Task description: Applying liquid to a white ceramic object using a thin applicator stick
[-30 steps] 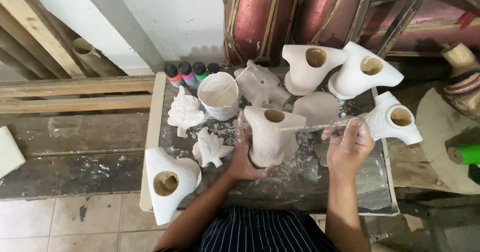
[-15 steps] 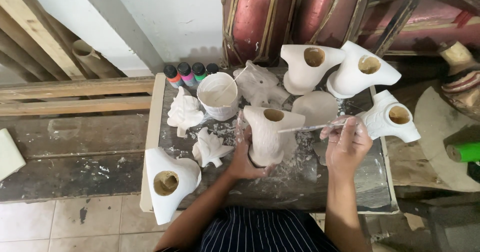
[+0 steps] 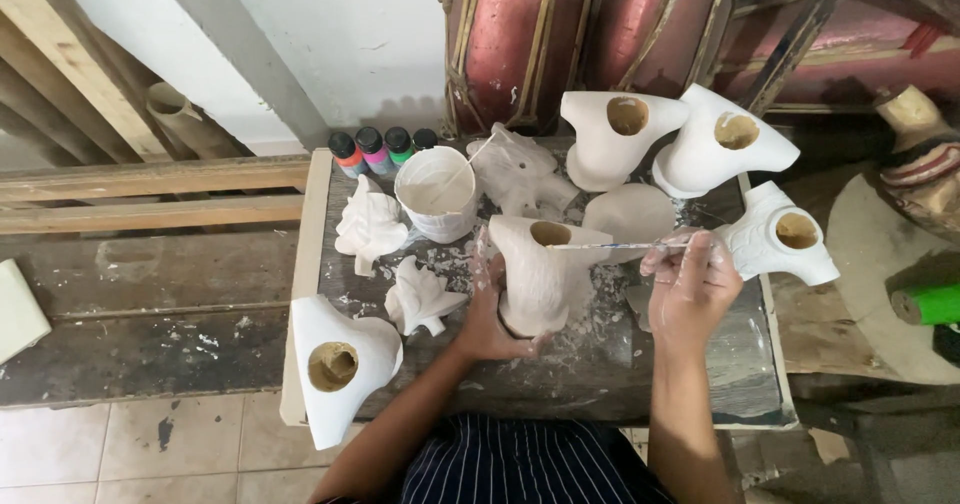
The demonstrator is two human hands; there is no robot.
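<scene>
My left hand [image 3: 490,309] grips the base of a white clay vase [image 3: 540,274] that stands upright on the paint-spattered work table [image 3: 600,374]. My right hand [image 3: 690,284] holds a thin paintbrush [image 3: 610,246] level, its tip at the rim of the vase's round opening. A white tub of white paint [image 3: 437,192] with a stick in it stands just behind and left of the vase.
Similar white vases stand at the back [image 3: 615,134], [image 3: 722,144], right [image 3: 785,239] and front left [image 3: 340,364]. Leaf-shaped white pieces [image 3: 370,226], [image 3: 420,299] and small paint bottles [image 3: 380,149] sit on the left. Wooden planks [image 3: 150,194] lie further left, and a green roll [image 3: 925,304] lies right.
The brush and my right hand have shifted slightly; the vase stays gripped in the same place.
</scene>
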